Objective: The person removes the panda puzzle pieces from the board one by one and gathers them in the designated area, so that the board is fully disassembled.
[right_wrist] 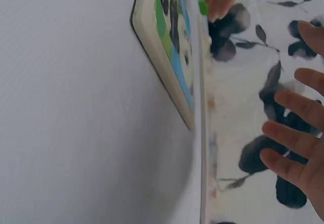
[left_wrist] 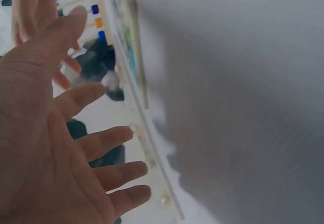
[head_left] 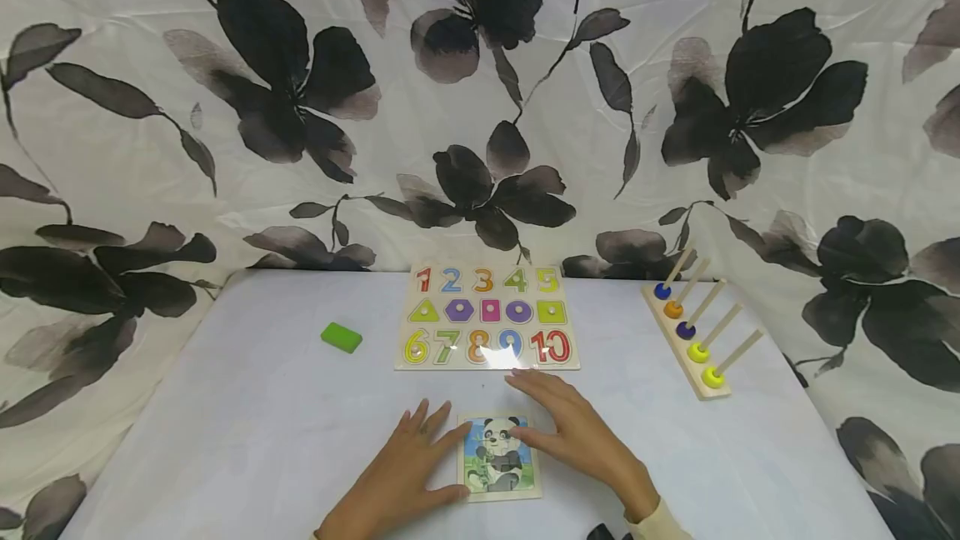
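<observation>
The puzzle (head_left: 498, 465) is a small upright rectangle with a plain pale rim and rounded corners. It lies flat on the desk (head_left: 262, 440), picture side up, at the bottom centre of the head view, turned very slightly. Its picture shows a black-and-white panda, head toward the top of the frame, with blue behind it and green below. The right wrist view catches it at a slant, top centre.
</observation>
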`<state>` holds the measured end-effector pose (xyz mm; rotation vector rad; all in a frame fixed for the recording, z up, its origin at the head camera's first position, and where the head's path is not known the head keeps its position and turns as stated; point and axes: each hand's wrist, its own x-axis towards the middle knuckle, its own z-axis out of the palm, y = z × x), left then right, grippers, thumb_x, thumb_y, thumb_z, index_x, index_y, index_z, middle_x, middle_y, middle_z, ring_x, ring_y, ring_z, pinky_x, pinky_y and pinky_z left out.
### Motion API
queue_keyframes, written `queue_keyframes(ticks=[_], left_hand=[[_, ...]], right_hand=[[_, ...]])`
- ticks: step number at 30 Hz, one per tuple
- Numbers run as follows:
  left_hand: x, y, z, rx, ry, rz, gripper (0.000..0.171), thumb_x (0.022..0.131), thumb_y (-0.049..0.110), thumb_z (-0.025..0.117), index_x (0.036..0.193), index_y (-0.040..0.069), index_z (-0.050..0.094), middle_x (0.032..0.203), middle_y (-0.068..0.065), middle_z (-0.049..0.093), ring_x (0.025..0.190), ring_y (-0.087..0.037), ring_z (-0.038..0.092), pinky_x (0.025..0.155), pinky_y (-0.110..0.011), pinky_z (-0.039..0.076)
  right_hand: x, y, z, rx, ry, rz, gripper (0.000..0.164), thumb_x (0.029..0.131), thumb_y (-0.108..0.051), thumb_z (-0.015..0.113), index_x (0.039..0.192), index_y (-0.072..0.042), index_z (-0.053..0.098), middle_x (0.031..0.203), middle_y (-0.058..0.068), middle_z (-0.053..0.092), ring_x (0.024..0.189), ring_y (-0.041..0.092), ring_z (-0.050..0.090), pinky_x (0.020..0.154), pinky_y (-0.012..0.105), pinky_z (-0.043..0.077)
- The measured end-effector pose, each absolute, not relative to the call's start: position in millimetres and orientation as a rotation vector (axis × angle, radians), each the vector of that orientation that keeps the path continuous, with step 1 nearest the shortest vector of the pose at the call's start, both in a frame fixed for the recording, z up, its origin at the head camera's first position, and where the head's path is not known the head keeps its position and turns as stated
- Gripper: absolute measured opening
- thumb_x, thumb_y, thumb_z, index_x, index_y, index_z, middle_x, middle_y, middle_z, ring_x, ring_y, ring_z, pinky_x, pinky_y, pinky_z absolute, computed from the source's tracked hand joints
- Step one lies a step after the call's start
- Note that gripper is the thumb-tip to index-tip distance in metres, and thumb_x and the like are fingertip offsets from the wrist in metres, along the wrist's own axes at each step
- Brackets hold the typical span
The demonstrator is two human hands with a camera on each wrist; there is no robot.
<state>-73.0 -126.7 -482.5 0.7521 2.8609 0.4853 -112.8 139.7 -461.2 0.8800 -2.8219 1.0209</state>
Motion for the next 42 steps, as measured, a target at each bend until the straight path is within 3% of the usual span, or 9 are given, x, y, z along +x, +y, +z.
queue_keyframes(ticks=[8,16,31,36,42], left_hand=[[-71,-125,-493,0.805,2.792,0.512,0.067,0.084,0.061,0.057,0.141,0.028,0.048,0.149,-0.019,0.039,0.136,-0.052,0.027,0.108,-0.063,0.025],[-71,-123,-495,0.822,2.801,0.474,0.065,0.084,0.057,0.061,0.142,0.03,0.048,0.148,-0.021,0.039,0.134,-0.053,0.028,0.105,-0.065,0.027],[-71,-120,-497,0.805,2.81,0.46,0.056,0.084,0.054,0.063,0.136,0.033,0.055,0.149,-0.021,0.036,0.136,-0.053,0.026,0.103,-0.067,0.028],[-71,-118,-496,0.783,2.799,0.462,0.055,0.084,0.053,0.063,0.135,0.035,0.055,0.151,-0.021,0.033,0.136,-0.053,0.024,0.104,-0.068,0.026],[-72,-114,-497,0.759,2.772,0.479,0.058,0.085,0.057,0.06,0.137,0.035,0.052,0.153,-0.021,0.029,0.137,-0.055,0.019,0.104,-0.069,0.023]], right_hand=[[-126,113,-473,1.084,-2.857,1.238,0.042,0.09,-0.035,0.065,0.128,-0.016,0.061,0.127,-0.01,0.061,0.12,0.012,0.054,0.101,0.038,0.044],[-138,96,-485,1.132,-2.931,1.117,0.03,0.091,-0.034,0.065,0.117,-0.018,0.068,0.117,-0.012,0.065,0.11,0.007,0.056,0.096,0.032,0.046],[-146,84,-497,1.17,-2.983,0.848,0.018,0.088,-0.025,0.067,0.105,-0.023,0.075,0.107,-0.01,0.062,0.1,0.009,0.052,0.088,0.031,0.046],[-147,84,-498,1.174,-2.954,0.852,0.022,0.089,-0.013,0.062,0.104,-0.021,0.075,0.105,-0.009,0.062,0.098,0.009,0.052,0.087,0.03,0.046],[-147,84,-499,1.178,-2.956,0.843,0.025,0.09,-0.01,0.059,0.105,-0.021,0.075,0.105,-0.008,0.061,0.097,0.008,0.051,0.087,0.029,0.045]])
